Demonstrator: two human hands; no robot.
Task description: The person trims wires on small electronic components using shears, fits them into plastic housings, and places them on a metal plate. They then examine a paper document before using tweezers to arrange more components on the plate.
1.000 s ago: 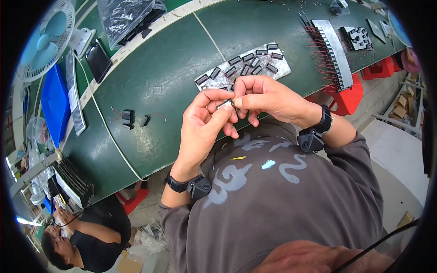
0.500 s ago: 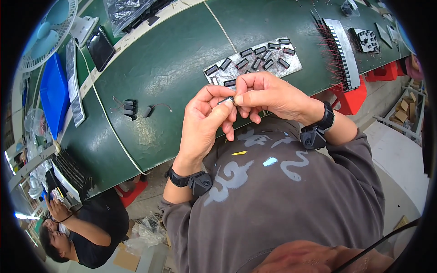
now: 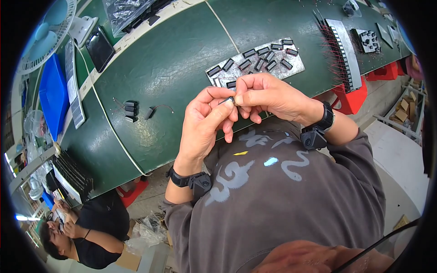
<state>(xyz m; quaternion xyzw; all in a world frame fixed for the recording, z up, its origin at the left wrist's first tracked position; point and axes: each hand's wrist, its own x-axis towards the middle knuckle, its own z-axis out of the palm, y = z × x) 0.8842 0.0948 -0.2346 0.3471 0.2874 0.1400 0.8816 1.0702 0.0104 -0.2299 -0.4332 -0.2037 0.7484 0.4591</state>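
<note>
A small black rectangular part point(image 3: 231, 98) is pinched by thumb and forefinger of my left hand point(image 3: 202, 120). My right hand point(image 3: 268, 96) closes thumb and forefinger on its other end, so the fingertips of both hands meet and mostly cover it. Just beyond my hands lies a silvery metal plate point(image 3: 297, 70), with several similar black rectangular pieces point(image 3: 249, 53) scattered over it. To the left, a small cluster of black parts with thin wires point(image 3: 130, 109) rests on the green tabletop, beside a single wired black part point(image 3: 149, 112).
At right, a long strip holder point(image 3: 344, 54) bristles with red wires, near a white tray of black parts point(image 3: 368, 41). A pale cord point(image 3: 111, 125) crosses the table at left, near a phone point(image 3: 100, 48), blue bin point(image 3: 53, 98) and fan point(image 3: 45, 34). A co-worker point(image 3: 98, 232) sits lower left.
My hands stay almost in place with the black part between them; the fingers shift only slightly. The co-worker's hands and arm at lower left have moved.
</note>
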